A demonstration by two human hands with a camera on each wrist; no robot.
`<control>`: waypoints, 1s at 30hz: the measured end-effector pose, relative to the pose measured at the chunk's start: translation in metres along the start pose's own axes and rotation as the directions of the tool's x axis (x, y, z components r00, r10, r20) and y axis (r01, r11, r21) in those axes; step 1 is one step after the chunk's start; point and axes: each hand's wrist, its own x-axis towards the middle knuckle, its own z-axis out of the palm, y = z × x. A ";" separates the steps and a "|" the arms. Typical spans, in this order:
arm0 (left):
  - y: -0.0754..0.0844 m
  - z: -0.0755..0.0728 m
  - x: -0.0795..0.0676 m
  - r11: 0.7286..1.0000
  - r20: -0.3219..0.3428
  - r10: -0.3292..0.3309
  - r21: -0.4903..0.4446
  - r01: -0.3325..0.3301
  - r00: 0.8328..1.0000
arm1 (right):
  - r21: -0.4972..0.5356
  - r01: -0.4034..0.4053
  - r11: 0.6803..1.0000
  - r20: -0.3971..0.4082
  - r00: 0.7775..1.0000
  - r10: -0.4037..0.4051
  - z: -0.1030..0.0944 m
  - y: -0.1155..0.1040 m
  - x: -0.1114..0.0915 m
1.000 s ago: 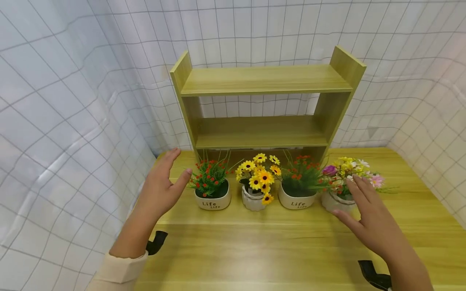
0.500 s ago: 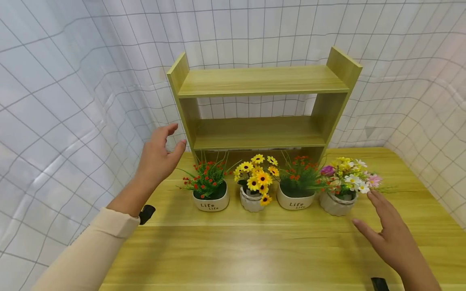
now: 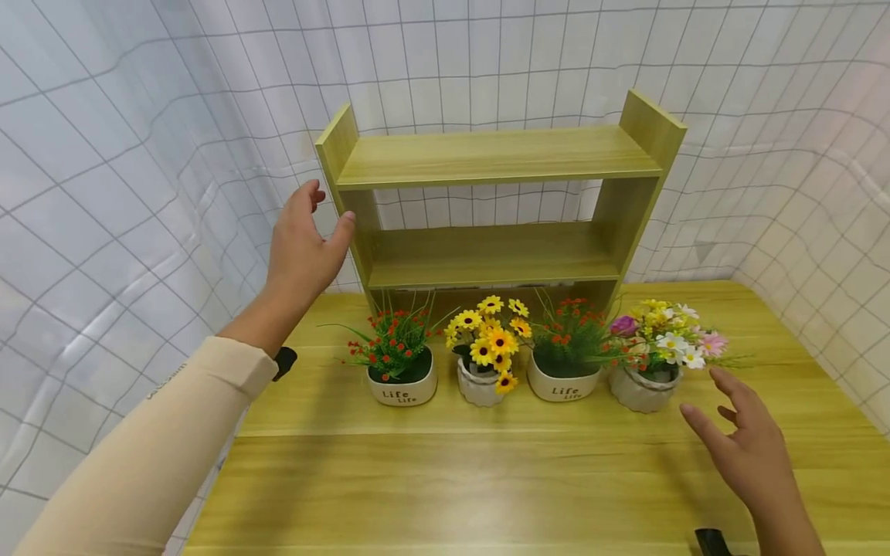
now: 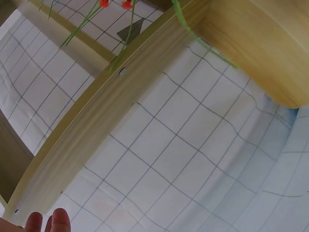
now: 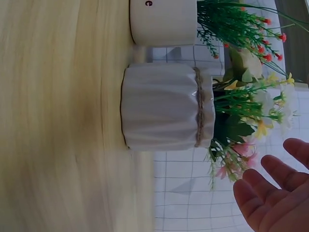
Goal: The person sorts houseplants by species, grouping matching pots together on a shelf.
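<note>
My left hand (image 3: 302,243) is raised beside the left upright of a wooden shelf unit (image 3: 494,181), fingers relaxed, holding nothing; whether it touches the wood I cannot tell. In the left wrist view only its fingertips (image 4: 60,221) show, near the side board (image 4: 96,116). My right hand (image 3: 747,444) hovers over the table's right side, loosely spread and free of any object. Closest to it is a fluted white pot (image 5: 164,106) of mixed flowers (image 3: 670,344). Leftward stand a red-flowered "Life" pot (image 3: 565,386), a small pot of yellow daisies (image 3: 490,340) and another red-flowered "Life" pot (image 3: 402,390).
All the pots stand in a row on the wooden table (image 3: 445,479), just in front of the shelf unit. White gridded cloth (image 3: 480,54) hangs behind and at both sides. Black wrist straps or mounts (image 3: 283,363) show at the wrists.
My left hand has risen from beside the left pot to the shelf's left upright. My right hand has drawn back right and down, away from the mixed flowers. The pots stay put.
</note>
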 end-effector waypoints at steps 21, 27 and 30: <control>0.020 -0.004 0.039 0.972 0.042 -0.136 -0.189 0.141 0.990 | 0.082 -0.281 0.956 0.051 0.959 0.278 0.008 0.009 0.006; 0.024 -0.002 0.043 0.962 0.042 -0.166 -0.214 0.171 0.985 | 0.136 -0.313 0.940 0.049 0.950 0.309 0.011 0.013 0.007; 0.023 0.000 0.042 0.961 0.039 -0.163 -0.218 0.168 0.986 | 0.145 -0.326 0.934 0.050 0.945 0.322 0.014 0.014 0.007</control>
